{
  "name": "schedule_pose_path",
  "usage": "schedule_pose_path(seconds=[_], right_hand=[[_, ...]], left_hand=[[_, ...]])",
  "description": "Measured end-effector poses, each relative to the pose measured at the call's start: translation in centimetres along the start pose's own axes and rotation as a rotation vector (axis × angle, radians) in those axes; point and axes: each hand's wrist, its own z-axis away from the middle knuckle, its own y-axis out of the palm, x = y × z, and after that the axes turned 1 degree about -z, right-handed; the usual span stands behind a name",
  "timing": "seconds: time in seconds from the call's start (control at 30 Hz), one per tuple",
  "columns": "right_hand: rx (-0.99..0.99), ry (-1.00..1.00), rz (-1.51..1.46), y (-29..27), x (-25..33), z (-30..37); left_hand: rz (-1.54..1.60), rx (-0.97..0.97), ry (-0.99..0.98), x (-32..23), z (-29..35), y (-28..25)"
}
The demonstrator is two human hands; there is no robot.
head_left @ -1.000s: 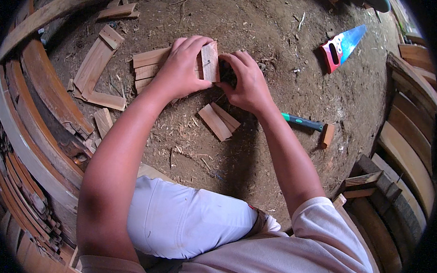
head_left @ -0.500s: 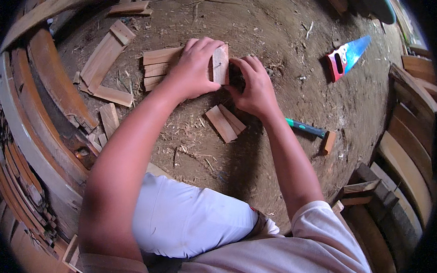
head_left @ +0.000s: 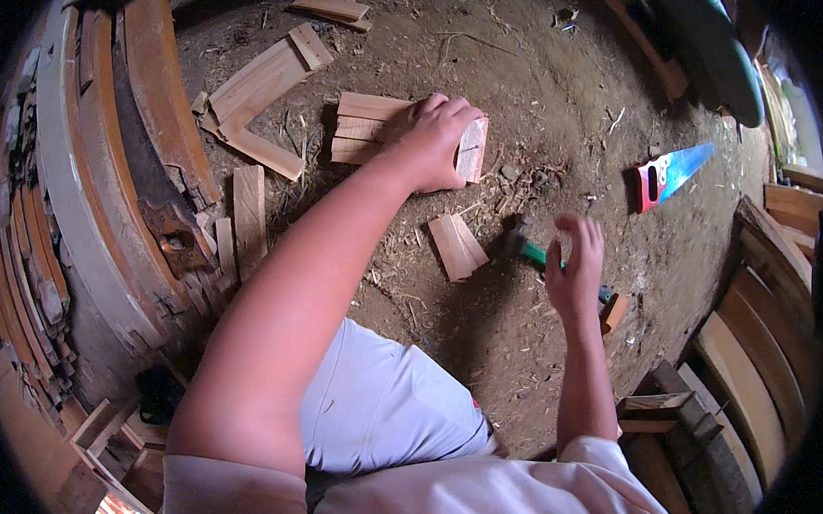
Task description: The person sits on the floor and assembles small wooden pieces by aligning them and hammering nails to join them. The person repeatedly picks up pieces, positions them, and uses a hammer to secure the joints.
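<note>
We have the grip of our left hand (head_left: 432, 148) clasped around a row of flat, light-brown wooden boards (head_left: 360, 128) on the brown dirt floor (head_left: 678, 255), beside the pale wooden strip with a small dark nail (head_left: 472, 149) across their right end. Our right hand (head_left: 576, 269), its grip half-spread, thumb apart from curled fingers, is over the hammer with a green-and-black handle (head_left: 533, 253); we cannot tell whether they touch. Two short, pale wooden slats (head_left: 458, 247) lie near the hammer's head.

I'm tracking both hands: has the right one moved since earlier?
Yes: judged against the handsaw, the right hand has moved rightward, from beside the wood block to the hammer.
</note>
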Motion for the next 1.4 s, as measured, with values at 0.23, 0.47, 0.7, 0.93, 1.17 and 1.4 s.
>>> schedule_pose_path(seconds=[0.23,0.47,0.7,0.93,1.17,1.4], right_hand=[[0.133,0.071,0.294,-3.3,-4.8,9.1],[0.197,0.041,0.434,-2.9,-7.9,9.6],[0.183,0.261,0.021,-5.4,-2.2,11.3],[0.062,0.117,-0.036,-4.9,6.0,4.6],[0.0,0.033,-0.064,-3.9,6.4,3.8],[-0.002,0.063,-0.001,-2.8,6.8,4.0]], left_hand=[[0.016,-0.014,0.023,0.3,0.0,0.2],[0.037,0.007,0.027,0.5,-0.3,0.2],[0.045,-0.023,0.021,0.5,0.1,0.3],[0.015,-0.025,0.032,0.8,0.1,0.3],[0.024,-0.057,0.073,1.4,-0.1,0.5],[0.015,-0.069,0.069,1.2,0.0,1.0]])
